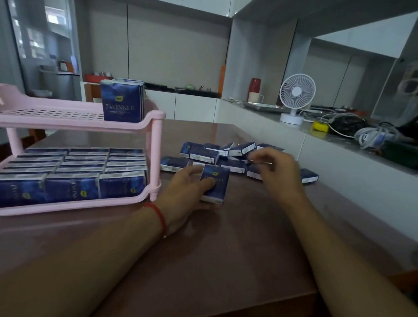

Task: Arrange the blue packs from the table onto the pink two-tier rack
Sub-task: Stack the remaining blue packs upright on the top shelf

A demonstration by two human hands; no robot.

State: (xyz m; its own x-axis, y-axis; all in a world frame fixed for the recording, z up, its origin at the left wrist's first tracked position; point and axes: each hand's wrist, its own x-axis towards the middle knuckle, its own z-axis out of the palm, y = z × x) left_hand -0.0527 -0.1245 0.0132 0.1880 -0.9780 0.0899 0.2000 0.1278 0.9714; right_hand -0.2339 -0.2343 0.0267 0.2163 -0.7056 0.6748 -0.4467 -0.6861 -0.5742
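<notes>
While the left hand [188,189] grips one upright blue pack [213,186] on the brown counter [220,259], thumb across its front face and a red string bracelet [157,215] on the wrist, the right hand [274,173] hovers over the loose pile of blue packs [218,156] at about one o'clock from the held pack. The right hand's fingers are curled inward with thumb and forefinger close together; whether they pinch anything cannot be told. The pink two-tier rack [153,159] stands at nine o'clock from the left hand, just beside it. Its lower tier is filled with rows of packs [76,173] standing on edge; its upper tier carries a small upright group of packs [122,101] at its right end. A white desk fan [295,97] stands on the ledge at two o'clock.
</notes>
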